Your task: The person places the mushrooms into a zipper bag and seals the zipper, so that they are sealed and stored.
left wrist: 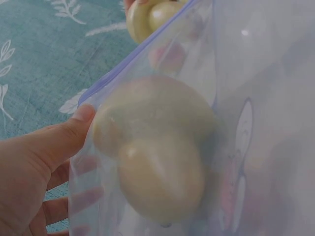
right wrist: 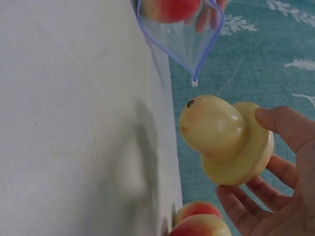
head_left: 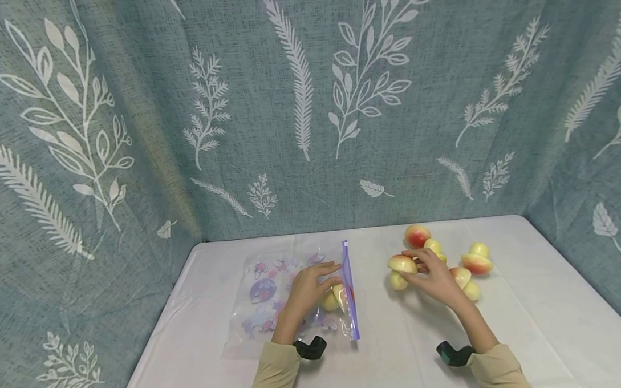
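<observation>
My left hand (head_left: 305,291) pinches the open edge of a clear zip bag (head_left: 243,327) with a purple zip strip (left wrist: 125,61) and printed cartoon figures. Inside lies a yellow and red toy mushroom (left wrist: 160,172), blurred through the plastic. To the right of the bag my right hand (head_left: 437,281) holds another toy mushroom (right wrist: 221,140) between thumb and fingers, its rounded yellow stem facing the bag's mouth in the right wrist view. In that view the bag's mouth gapes, with a red rounded surface (right wrist: 172,9) showing inside.
Around my right hand several more toy mushrooms lie on the white table (head_left: 383,363), including one at the back (head_left: 417,236), one on the right (head_left: 477,259) and one beside the wrist (head_left: 462,279). A green leaf-patterned curtain (head_left: 310,188) hangs behind the table.
</observation>
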A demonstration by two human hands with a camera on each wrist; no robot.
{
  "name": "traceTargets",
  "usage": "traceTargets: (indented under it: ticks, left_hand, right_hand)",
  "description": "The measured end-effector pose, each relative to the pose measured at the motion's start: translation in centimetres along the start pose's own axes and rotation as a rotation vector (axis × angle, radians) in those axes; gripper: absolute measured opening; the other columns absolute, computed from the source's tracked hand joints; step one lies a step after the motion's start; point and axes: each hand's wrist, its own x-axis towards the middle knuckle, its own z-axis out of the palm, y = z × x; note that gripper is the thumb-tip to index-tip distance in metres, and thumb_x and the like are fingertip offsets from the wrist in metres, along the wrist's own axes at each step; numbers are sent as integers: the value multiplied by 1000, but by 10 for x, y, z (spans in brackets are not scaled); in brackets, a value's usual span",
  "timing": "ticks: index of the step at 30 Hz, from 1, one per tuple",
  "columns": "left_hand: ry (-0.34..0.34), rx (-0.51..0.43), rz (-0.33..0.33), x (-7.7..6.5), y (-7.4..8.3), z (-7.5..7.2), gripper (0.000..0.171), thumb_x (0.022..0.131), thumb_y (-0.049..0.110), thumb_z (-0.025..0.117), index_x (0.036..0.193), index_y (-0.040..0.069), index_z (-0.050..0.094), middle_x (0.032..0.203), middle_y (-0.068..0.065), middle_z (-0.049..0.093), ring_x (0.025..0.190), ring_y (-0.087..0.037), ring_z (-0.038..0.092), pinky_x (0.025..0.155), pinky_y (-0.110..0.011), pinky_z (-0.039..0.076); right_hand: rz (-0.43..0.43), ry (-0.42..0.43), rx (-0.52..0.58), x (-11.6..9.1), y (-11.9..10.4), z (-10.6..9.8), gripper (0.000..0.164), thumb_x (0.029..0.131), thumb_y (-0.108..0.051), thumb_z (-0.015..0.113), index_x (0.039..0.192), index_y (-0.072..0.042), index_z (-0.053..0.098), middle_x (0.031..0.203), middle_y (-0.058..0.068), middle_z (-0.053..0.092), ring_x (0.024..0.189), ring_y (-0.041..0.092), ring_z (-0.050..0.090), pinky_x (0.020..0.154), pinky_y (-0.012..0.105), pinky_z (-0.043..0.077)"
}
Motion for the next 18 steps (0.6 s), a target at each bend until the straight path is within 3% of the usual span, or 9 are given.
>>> traceTargets:
  ticks: [7, 13, 18]
  left_hand:
    - [2, 1, 4, 0, -1, 0, 37, 84, 35, 64, 116, 17, 66, 125, -8, 59, 119, -29, 53, 102, -46, 40]
    - [6, -9, 15, 0, -2, 0, 37, 84, 35, 64, 116, 17, 66, 125, -8, 60, 119, -29, 53, 102, -45, 40]
    - [12, -7, 24, 0, -2, -1, 37, 84, 35, 63, 116, 17, 66, 125, -7, 60, 118, -28, 54, 102, -45, 40]
  right_hand:
    - [-20, 3, 36, 0, -2, 4, 45, 81, -16, 73, 120, -2, 55, 117, 14, 56, 99, 27, 60, 81, 35, 54]
    - [-33, 2, 84, -5, -27, 1, 43, 81, -5, 70, 119, 7, 53, 116, 23, 57, 99, 36, 59, 81, 45, 53]
    - [-22, 1, 100, -5, -39, 1, 42, 81, -4, 69, 118, 9, 53, 114, 24, 58, 99, 37, 60, 81, 46, 53]
